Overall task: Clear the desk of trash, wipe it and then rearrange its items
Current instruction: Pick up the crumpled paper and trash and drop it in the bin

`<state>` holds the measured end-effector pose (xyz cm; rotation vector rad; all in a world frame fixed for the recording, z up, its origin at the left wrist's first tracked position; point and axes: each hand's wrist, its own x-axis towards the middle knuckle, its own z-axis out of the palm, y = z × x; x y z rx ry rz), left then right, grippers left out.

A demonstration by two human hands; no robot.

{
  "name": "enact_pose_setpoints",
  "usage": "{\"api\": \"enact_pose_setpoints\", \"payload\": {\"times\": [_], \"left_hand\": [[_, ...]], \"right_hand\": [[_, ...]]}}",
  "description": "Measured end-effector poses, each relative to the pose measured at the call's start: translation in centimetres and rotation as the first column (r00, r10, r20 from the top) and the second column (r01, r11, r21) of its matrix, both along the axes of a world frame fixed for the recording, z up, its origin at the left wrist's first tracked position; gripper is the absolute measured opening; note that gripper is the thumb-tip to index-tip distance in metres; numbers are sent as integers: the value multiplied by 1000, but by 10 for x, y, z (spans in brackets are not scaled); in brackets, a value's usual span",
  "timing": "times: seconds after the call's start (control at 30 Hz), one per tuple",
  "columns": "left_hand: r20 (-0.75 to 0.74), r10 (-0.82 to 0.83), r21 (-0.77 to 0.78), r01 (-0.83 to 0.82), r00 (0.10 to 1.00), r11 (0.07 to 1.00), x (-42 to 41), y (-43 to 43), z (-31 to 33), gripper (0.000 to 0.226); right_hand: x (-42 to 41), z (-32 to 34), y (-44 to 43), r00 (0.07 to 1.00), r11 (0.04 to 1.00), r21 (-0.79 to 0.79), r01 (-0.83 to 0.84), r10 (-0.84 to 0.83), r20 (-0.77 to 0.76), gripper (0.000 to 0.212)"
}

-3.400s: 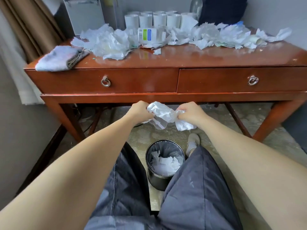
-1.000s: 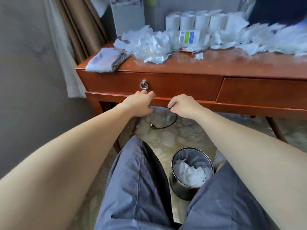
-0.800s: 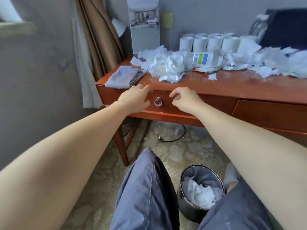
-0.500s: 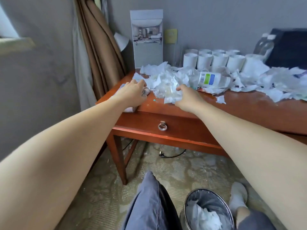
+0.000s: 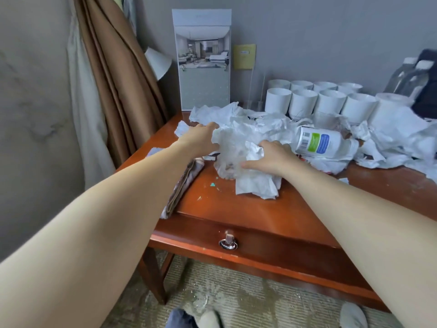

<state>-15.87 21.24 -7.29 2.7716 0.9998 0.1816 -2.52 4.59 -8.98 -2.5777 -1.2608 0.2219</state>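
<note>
The left hand (image 5: 201,141) and right hand (image 5: 272,158) each clutch crumpled paper (image 5: 255,187) near the desk (image 5: 236,209)'s left edge.

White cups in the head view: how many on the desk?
9 white cups. Four in the back row against the wall; five in the front row, the rightmost partly covered by crumpled paper. More may be hidden behind the paper.

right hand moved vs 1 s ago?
Yes. The right hand was at the rail below the ring pull; now it is up past that pull, over the desk, gripping the crumpled paper.
</note>
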Motion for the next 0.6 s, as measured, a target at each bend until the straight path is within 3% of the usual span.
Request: {"api": "enact_pose_setpoints", "payload": {"times": [0.1,0.2,0.3,0.43,0.6], "left_hand": [[-85,-4,18,6,996,1000,15,9,-12,55],[-6,5,59,-5,1000,998,21,14,-21,20],[101,54,91,-63,993,994,20,10,-20,9],[257,113,75,-136,960,988,12,0,-5,12],[374,121,62,-155,920,986,-1,-19,27,28]], "right_hand": [[16,-6,5,998,996,77,-34,30,47,56],[26,-9,3,996,974,225,-32,13,85,10],[30,-9,0,996,950,311,-12,-17,91,17],[30,7,-11,995,900,433,58,-88,52,28],[23,33,-34,981,811,554,188,-178,-72,22]]}}
